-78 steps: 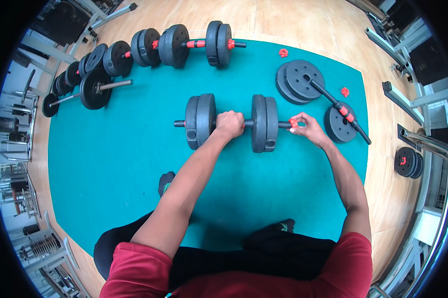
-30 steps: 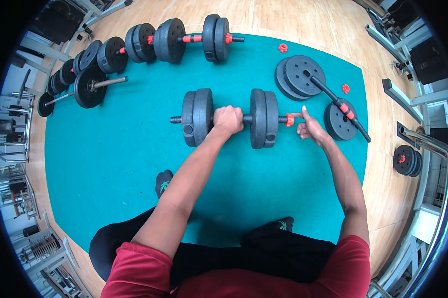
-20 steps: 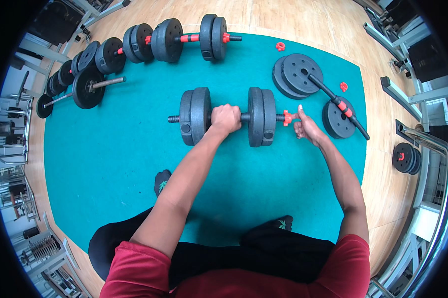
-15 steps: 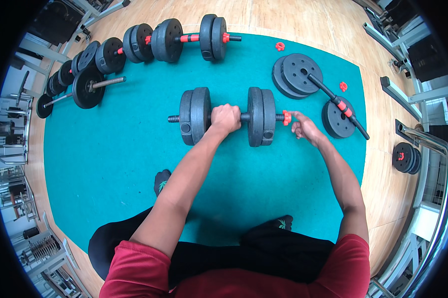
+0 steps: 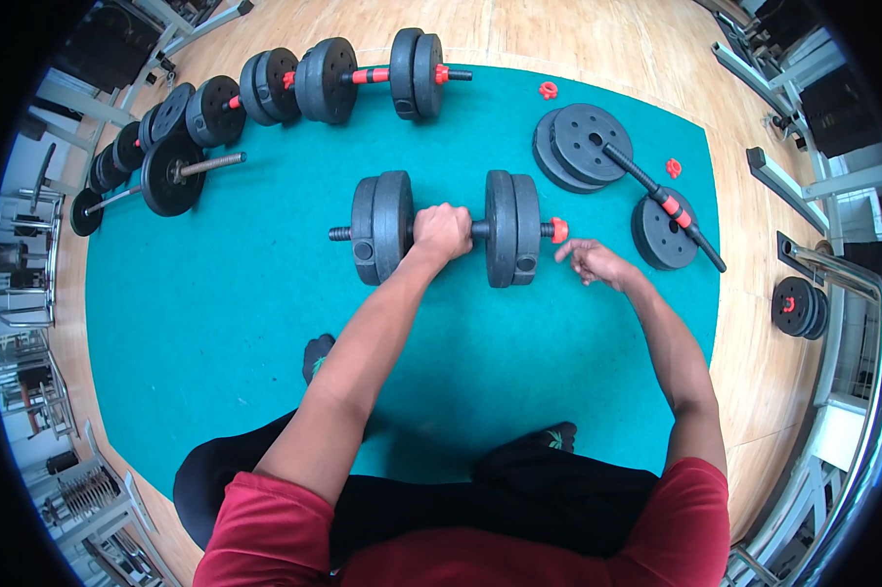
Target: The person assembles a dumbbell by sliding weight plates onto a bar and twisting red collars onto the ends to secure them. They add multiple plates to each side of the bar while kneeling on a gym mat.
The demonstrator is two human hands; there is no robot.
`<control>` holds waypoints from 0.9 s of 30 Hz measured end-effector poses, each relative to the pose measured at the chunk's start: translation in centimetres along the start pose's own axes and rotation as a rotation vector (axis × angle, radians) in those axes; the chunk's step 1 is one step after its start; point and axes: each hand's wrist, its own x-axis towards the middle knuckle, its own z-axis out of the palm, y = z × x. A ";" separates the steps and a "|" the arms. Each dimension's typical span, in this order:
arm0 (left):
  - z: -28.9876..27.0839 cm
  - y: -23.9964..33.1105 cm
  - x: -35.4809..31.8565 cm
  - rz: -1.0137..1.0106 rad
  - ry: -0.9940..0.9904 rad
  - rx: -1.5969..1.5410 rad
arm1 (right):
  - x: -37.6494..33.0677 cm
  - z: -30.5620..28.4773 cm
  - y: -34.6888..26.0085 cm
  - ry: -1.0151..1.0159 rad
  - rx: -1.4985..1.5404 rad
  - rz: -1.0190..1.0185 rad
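Between two pairs of dark grey weight plates, my left hand (image 5: 443, 232) is wrapped round the bar of a dumbbell (image 5: 512, 230). The dumbbell lies across the middle of the green mat. A red star-shaped collar nut (image 5: 557, 231) sits on the bar's right end, outside the right-hand plates. Bare thread (image 5: 339, 234) sticks out at the left end. Just to the right of the nut and slightly below it is my right hand (image 5: 597, 263), fingers apart and holding nothing. The index finger points toward the nut, with a small gap between them.
Two stacked plates (image 5: 590, 145) and a single plate (image 5: 664, 231) lie at the right, a loose bar (image 5: 674, 209) resting across them. Two red nuts (image 5: 549, 90) lie nearby. Assembled dumbbells (image 5: 326, 80) and a small barbell (image 5: 174, 174) line the mat's far left. Gym machines stand around.
My right hand has moved off the nut, slightly downward. The nut appears turned and a little closer to the plates. My left hand keeps its grip on the bar.
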 end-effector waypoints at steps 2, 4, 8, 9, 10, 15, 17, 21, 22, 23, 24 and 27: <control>0.2 -0.6 -0.3 -0.026 0.002 -0.004 | -1.1 2.7 -1.2 0.202 0.198 -0.125; 0.1 -0.2 -0.2 -0.006 0.015 -0.001 | -1.1 0.9 -0.8 0.034 0.202 -0.100; 0.2 0.3 0.3 0.010 0.002 0.000 | 0.4 -1.9 0.7 -0.135 -0.090 0.010; 0.3 0.1 0.2 0.002 0.001 0.002 | 0.4 -1.2 0.5 -0.063 -0.034 -0.034; 0.2 -0.2 0.1 -0.008 0.002 0.004 | -0.1 -0.1 -0.3 0.008 0.020 -0.079; 0.3 -0.2 0.0 -0.001 0.006 0.011 | -2.0 1.3 -2.6 0.044 0.158 -0.296; 0.2 -0.4 0.0 -0.009 -0.002 0.006 | -2.3 2.4 -3.1 0.144 -0.115 -0.560; -0.1 0.0 -0.1 -0.004 0.002 0.004 | -1.5 1.8 -4.4 0.272 -0.542 -0.628; -0.3 0.1 -0.1 0.000 0.004 0.001 | -1.1 1.3 -4.7 0.252 -0.387 -0.488; -0.4 0.3 -0.1 0.004 0.006 -0.002 | -0.8 0.9 -4.8 0.232 -0.231 -0.349; -0.3 0.1 -0.2 -0.001 0.004 -0.001 | -0.6 1.0 -5.1 0.269 -0.225 -0.357; -0.1 -0.1 -0.2 -0.011 -0.002 0.000 | -0.5 1.4 -5.5 0.282 -0.240 -0.390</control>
